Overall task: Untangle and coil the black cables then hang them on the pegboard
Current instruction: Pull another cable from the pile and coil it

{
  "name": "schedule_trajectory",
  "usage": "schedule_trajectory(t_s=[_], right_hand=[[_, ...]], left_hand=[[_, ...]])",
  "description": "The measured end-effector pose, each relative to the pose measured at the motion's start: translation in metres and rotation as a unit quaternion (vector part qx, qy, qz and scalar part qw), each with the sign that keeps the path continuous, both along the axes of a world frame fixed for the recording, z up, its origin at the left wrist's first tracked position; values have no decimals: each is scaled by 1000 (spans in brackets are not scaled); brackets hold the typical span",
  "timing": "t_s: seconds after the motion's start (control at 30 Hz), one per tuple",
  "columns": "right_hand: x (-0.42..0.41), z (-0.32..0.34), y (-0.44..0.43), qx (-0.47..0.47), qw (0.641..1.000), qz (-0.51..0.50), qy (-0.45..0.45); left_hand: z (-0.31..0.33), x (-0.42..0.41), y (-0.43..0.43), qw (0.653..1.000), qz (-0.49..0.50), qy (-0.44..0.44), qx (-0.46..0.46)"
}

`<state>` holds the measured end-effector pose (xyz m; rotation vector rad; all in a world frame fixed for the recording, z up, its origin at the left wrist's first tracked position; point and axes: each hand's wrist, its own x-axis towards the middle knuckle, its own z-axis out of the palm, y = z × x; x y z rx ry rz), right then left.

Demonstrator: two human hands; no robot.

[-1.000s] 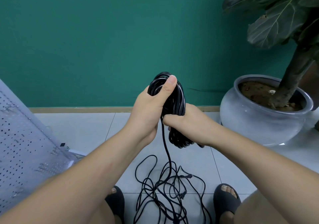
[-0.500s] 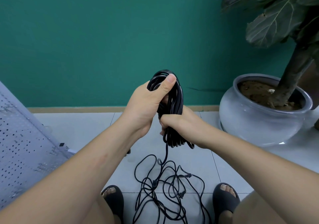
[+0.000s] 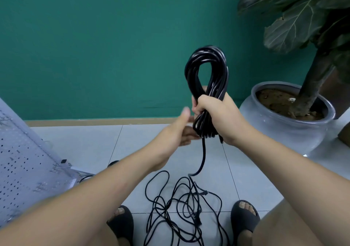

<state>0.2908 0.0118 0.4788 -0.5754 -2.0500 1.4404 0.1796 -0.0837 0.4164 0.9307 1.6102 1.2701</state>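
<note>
**Q:** What frames the scene?
**A:** A green wall (image 3: 94, 46) above a pale tiled floor (image 3: 85, 143). A white pegboard (image 3: 22, 166) leans at the left edge, its foot on the floor.

**Q:** And at the right?
**A:** A large-leaved plant (image 3: 295, 24) rooted in a grey glazed pot (image 3: 284, 132), which stands on the floor near the wall.

**Q:** Where are the black cables?
**A:** In two parts. The loose black cable (image 3: 180, 208) lies tangled on the floor between the person's two dark slides (image 3: 244, 219). The coiled black cable (image 3: 206, 71) is held upright in front of the wall, well apart from the pegboard. One strand (image 3: 203, 156) hangs from its lower end toward the tangle.

**Q:** State of the hands?
**A:** The right hand (image 3: 221, 117) grips the coil at its waist, fingers (image 3: 196, 106) wrapped fully round the bundle. A tall loop stands above the fist and a shorter loop hangs below it. The left hand (image 3: 180, 130), blurred, is just beside the lower loop, thumb raised and fingers (image 3: 189, 136) spread wide, holding nothing. Whether they touch the cable cannot be told.
</note>
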Motion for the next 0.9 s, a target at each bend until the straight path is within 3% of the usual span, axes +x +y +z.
schedule_trajectory(t_s=[0.17, 0.37, 0.47, 0.63, 0.8, 0.9], right_hand=[[5, 1, 14, -16, 998, -53, 29], [8, -2, 25, 14, 984, -169, 53], [3, -11, 30, 51, 980, -191, 2], [-1, -24, 32, 117, 978, -105, -136], [3, -31, 7, 60, 983, 109, -133], [2, -33, -7, -26, 979, 175, -99]], left_hand=[[-21, 28, -19, 989, -110, 80, -61], [-19, 34, -35, 963, -95, 251, -25], [-4, 30, -42, 938, -115, 326, -4], [29, 4, -47, 932, -49, 350, 80], [48, -15, -54, 929, 2, 332, 162], [53, -20, -57, 907, 44, 368, 200]])
